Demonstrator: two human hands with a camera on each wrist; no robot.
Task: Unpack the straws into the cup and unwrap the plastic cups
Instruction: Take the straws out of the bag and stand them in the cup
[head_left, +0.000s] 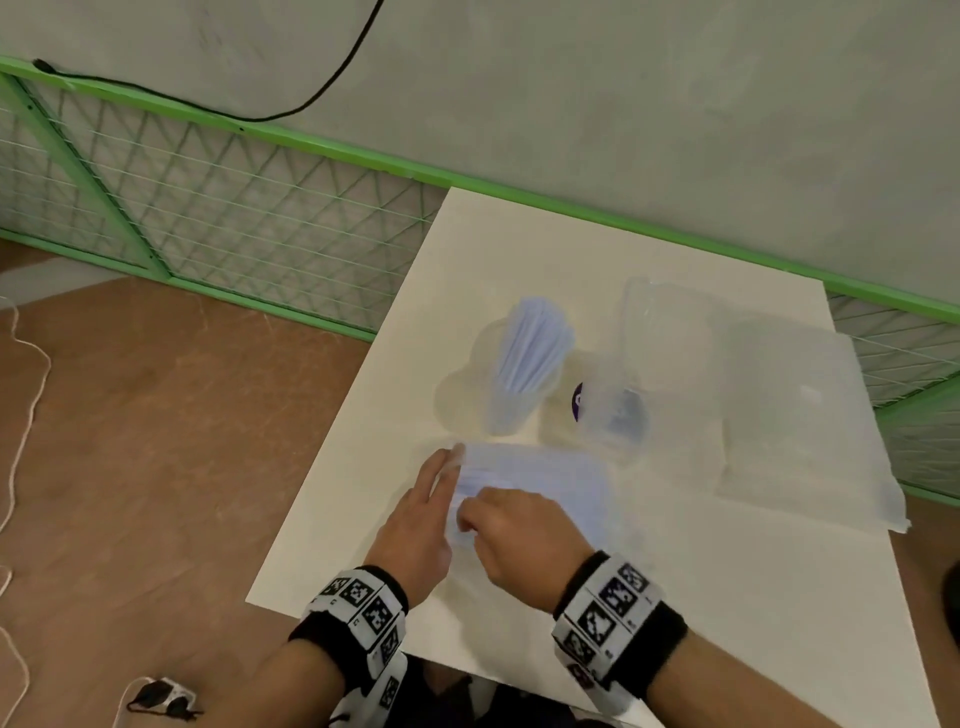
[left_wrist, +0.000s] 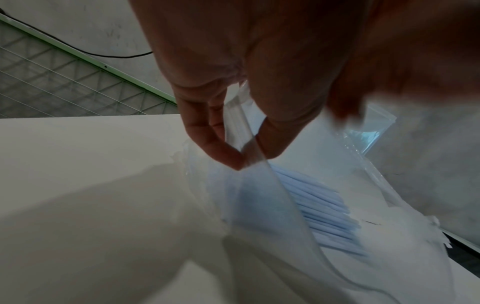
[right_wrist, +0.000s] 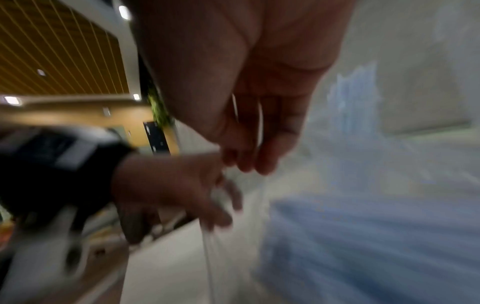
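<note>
a white table (head_left: 675, 597) bears a straw packet (head_left: 545, 483), cups (head_left: 618, 395) and a straw-filled cup (head_left: 511, 395).

Pale blues on a cream counter (head_left: 675, 597)

Light-blue straws (head_left: 535, 348) in a clear cup (head_left: 506, 410); beside the cup, a purple spot (head_left: 577, 402); black-and-white checker-patterned wristbands (head_left: 613, 613); green fence frame (head_left: 332, 148).

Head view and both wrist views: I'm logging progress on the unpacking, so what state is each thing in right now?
Straw bag: lying flat on the table, straws still inside, edge pinched.
Cup: upright, holding a bunch of straws.
Wrapped plastic cups: lying on their side, still in wrap.
Left hand: pinching the bag's film.
Right hand: fingers curled on the bag's edge.
</note>
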